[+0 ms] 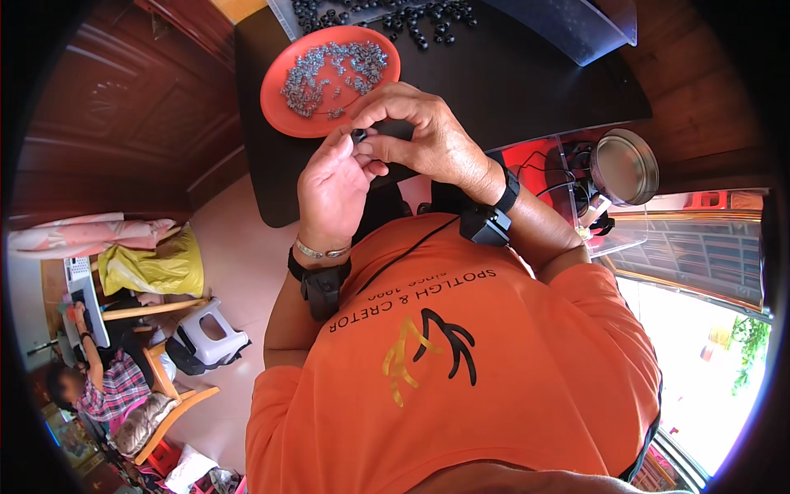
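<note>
Both hands meet in front of me, above the near edge of a dark table. A small black round part (pixel 359 136) is pinched in the fingertips of my left hand (pixel 333 189), whose palm is turned partly up. My right hand (pixel 432 136) comes in from the other side, its thumb and bent forefinger closed right against that part. Whether something tiny sits between the right fingertips is hidden. Just beyond the hands, a red-orange oval plate (pixel 276 103) bears many small shiny metal pieces (pixel 309 74).
Many black round parts (pixel 424 25) lie loose at the table's far side, by a clear plastic bin (pixel 576 33). On the right stand a round metal tin (pixel 625 167) and a clear box with cables. A person (pixel 115 387) sits at far left near a grey-white stool (pixel 206 333).
</note>
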The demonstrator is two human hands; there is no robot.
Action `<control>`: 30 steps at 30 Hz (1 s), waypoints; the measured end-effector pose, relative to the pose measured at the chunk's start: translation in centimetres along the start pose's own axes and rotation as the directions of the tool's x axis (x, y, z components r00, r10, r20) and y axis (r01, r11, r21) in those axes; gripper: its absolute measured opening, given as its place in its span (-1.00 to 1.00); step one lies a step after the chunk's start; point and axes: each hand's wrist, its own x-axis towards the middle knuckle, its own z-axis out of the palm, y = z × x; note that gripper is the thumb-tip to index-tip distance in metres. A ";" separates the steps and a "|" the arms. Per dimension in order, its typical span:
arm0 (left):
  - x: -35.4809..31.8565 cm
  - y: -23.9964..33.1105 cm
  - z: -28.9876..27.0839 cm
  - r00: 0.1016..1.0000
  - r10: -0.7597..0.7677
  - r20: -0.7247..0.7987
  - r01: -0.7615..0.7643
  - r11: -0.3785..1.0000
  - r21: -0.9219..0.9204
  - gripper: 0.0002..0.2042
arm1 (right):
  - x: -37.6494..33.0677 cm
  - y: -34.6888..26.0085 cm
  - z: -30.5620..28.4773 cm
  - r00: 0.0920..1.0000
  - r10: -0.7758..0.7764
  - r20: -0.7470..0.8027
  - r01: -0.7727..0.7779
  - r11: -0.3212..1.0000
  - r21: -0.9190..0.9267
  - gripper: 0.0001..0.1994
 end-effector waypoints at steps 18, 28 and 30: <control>-0.4 1.0 -2.5 0.995 0.087 0.046 -0.089 0.995 0.050 -0.79 | 2.2 0.7 -1.6 1.000 -0.010 0.006 0.011 0.994 -0.107 -0.87; -0.5 0.8 -3.7 0.989 0.143 0.039 -0.140 0.987 -0.077 -0.79 | 8.5 3.7 -0.9 0.921 0.055 0.387 0.172 0.832 -0.527 -0.84; -0.5 0.7 -3.7 0.990 0.131 0.046 -0.127 0.989 -0.079 -0.80 | 9.0 5.1 0.0 0.902 0.076 0.424 0.208 0.787 -0.582 -0.85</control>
